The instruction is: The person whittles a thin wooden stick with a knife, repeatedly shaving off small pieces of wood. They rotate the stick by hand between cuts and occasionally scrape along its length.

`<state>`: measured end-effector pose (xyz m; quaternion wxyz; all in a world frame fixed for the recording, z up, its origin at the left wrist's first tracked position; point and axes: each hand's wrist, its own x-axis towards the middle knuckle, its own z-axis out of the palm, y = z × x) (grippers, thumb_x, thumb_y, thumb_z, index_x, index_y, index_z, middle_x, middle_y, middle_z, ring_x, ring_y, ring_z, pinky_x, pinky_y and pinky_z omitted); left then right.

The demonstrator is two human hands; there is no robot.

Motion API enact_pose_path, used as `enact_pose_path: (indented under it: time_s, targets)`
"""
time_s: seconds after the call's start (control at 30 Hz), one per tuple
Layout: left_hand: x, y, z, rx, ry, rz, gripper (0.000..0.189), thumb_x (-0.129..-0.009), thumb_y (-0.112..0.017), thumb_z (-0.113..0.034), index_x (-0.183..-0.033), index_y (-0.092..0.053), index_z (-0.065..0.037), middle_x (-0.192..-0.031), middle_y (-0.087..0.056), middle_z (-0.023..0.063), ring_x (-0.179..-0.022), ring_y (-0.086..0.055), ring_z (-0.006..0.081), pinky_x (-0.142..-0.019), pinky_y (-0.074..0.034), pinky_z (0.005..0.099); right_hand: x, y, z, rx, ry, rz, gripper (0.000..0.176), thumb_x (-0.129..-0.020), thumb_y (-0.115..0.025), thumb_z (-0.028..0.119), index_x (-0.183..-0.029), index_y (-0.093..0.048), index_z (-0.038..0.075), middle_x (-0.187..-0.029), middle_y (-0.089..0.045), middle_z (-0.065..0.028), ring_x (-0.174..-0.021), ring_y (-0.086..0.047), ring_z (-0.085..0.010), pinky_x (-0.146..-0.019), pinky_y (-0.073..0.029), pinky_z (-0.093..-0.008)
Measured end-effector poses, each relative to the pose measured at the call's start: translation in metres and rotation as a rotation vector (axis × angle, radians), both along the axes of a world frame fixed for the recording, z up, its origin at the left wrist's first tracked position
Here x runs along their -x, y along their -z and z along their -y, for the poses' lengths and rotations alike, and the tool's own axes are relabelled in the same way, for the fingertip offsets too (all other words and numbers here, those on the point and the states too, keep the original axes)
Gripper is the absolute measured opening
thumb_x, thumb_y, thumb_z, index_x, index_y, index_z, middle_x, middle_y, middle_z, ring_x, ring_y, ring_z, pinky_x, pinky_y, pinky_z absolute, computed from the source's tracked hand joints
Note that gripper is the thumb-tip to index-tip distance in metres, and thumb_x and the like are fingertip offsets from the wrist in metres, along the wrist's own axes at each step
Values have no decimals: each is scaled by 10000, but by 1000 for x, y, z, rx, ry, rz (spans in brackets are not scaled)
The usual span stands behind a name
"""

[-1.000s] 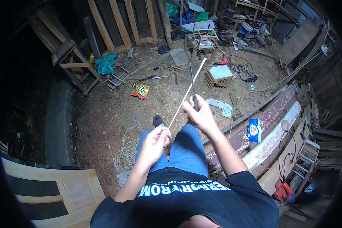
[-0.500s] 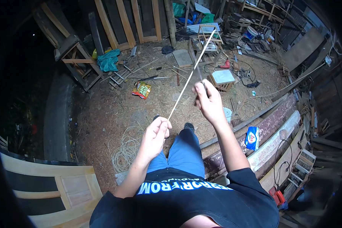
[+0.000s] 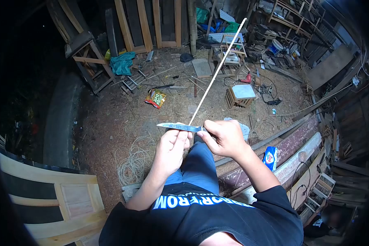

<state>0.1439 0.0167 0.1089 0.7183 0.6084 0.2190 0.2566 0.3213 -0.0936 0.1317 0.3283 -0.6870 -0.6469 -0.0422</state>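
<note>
A long, thin, pale wooden strip [image 3: 218, 72] rises away from me toward the upper right. Its near end is pinched between the fingers and thumb of my left hand [image 3: 171, 151]. My right hand [image 3: 225, 138] is wrapped around the handle of a knife [image 3: 179, 127], which the fingers mostly hide. The blade lies flat across the strip's near end, pointing left, just above my left fingertips.
A coil of thin strips [image 3: 134, 166] lies on the shaving-covered ground at left. Ahead are a snack bag [image 3: 156, 98], a wooden crate [image 3: 239, 96] and a red power tool [image 3: 245, 78]. Planks and a blue packet [image 3: 270, 158] lie to my right, a panelled door [image 3: 76, 201] at lower left.
The knife has come from partway up the strip down to its near end, its blade turned to point left. My right hand has moved down close to my left.
</note>
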Motion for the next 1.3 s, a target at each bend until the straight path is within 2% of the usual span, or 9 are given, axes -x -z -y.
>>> enact_pose_path:
  time_s: [0.23,0.47,0.57,0.73,0.87,0.97,1.07,1.23,1.3]
  targets:
    - [20,-15,9,-75,-35,32,156,-1121,-536,-133,-1064,-626,-18,-778,-571,-37,-668,-488,18,-589,-374,199,-11,-20,0,-147,203,27,381,-972,-711,351,-711,-560,119,-561,-557,-92,-498,-608,-300,-470,-450,-400]
    - [36,-21,12,-117,-82,60,123,-1106,-565,-102,-1097,-631,1,-795,-584,-29,-707,-512,18,-620,-406,204,20,-26,3,-58,54,104,415,-941,-739,388,-693,-542,121,-560,-561,-83,-518,-631,-299,-481,-460,-404]
    - [44,-22,11,-142,-96,52,117,-1104,-566,-96,-1101,-630,2,-809,-589,-23,-728,-526,23,-638,-413,202,38,-23,-3,-172,-17,113,423,-916,-765,265,-660,-481,85,-544,-473,-98,-472,-539,-302,-459,-392,-401]
    - [54,-23,3,-173,-98,108,128,-1118,-555,-127,-1076,-610,-20,-732,-508,-63,-624,-409,-1,-550,-291,197,28,-27,-11,-158,106,126,403,-922,-759,387,-708,-536,129,-560,-543,-76,-490,-583,-305,-472,-434,-405]
    - [61,-21,-5,-183,-121,119,104,-1113,-552,-100,-1072,-599,-16,-745,-508,-60,-647,-416,-1,-569,-302,196,49,-29,-20,-134,-39,157,411,-928,-757,386,-695,-534,131,-551,-539,-76,-484,-588,-300,-467,-437,-402]
    - [70,-19,-14,-205,-97,136,92,-1105,-553,-74,-1065,-604,-9,-765,-531,-50,-670,-454,4,-586,-341,201,25,-27,-35,-173,145,72,414,-928,-754,381,-687,-536,124,-566,-555,-74,-493,-604,-282,-468,-450,-390]
    - [72,-15,-18,-210,-138,88,76,-1093,-563,-53,-1050,-607,-9,-764,-559,-34,-677,-508,10,-589,-399,216,53,-29,-38,-121,-83,147,415,-922,-755,385,-687,-533,124,-568,-551,-74,-495,-602,-281,-471,-450,-402]
    - [77,-19,-34,-303,-146,90,71,-1094,-566,-59,-1060,-602,-9,-769,-556,-32,-674,-489,13,-591,-379,214,42,-27,-56,-156,96,135,431,-921,-759,398,-687,-517,129,-545,-530,-69,-480,-585,-283,-464,-427,-398]
    - [82,-14,-36,-286,-140,66,72,-1100,-558,-63,-1075,-602,-11,-810,-545,-44,-693,-460,4,-603,-343,191,61,-23,-57,-121,-58,165,426,-930,-756,380,-682,-520,126,-543,-523,-77,-477,-580,-286,-463,-425,-398]
